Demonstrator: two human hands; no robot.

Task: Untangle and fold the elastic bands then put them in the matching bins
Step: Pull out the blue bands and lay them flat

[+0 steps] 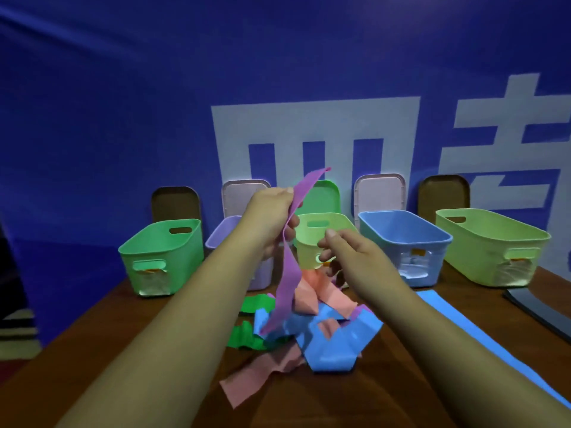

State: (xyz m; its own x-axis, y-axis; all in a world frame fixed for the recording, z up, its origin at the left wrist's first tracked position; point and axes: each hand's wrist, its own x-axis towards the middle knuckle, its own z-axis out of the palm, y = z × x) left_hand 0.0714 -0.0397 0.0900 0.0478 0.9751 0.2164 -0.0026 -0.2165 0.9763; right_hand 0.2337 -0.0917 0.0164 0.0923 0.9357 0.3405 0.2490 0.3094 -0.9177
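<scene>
- The left hand point(270, 217) is up in the air over the table. Its fingers and thumb pinch the purple band point(289, 273) tight.
- The top end of the purple band pokes up toward 1 o'clock from that hand. The rest hangs down toward 6 o'clock, and its bottom end lies in the pile point(309, 332).
- The right hand point(352, 251) is just beside the left hand, at 4 o'clock from it. Its fingers are curled in, but I cannot tell if they hold anything.
- The pile sits on the brown table point(401, 390), at 6 o'clock from both hands. In it a blue band point(336, 347), a green band point(247, 333) and a pink band point(262, 372) are all mixed up together.
- A long blue band point(482, 338) lies flat on the table at 3 o'clock from the pile. A dark band point(537, 310) lies at 2 o'clock, near the table's edge.
- Five bins stand in a row at the back of the table.
- The green bin point(160, 251) is at 10 o'clock from the pile.
- The purple bin point(221, 237) is next to it, partly hidden by the left arm.
- The small yellow bin point(318, 239) is at 12 o'clock, right behind the hands.
- The blue bin point(404, 242) is at 1 o'clock.
- The big yellow bin point(491, 245) is at 2 o'clock.
- Lids point(380, 193) stand behind the bins and lean on the blue wall point(123, 118).
</scene>
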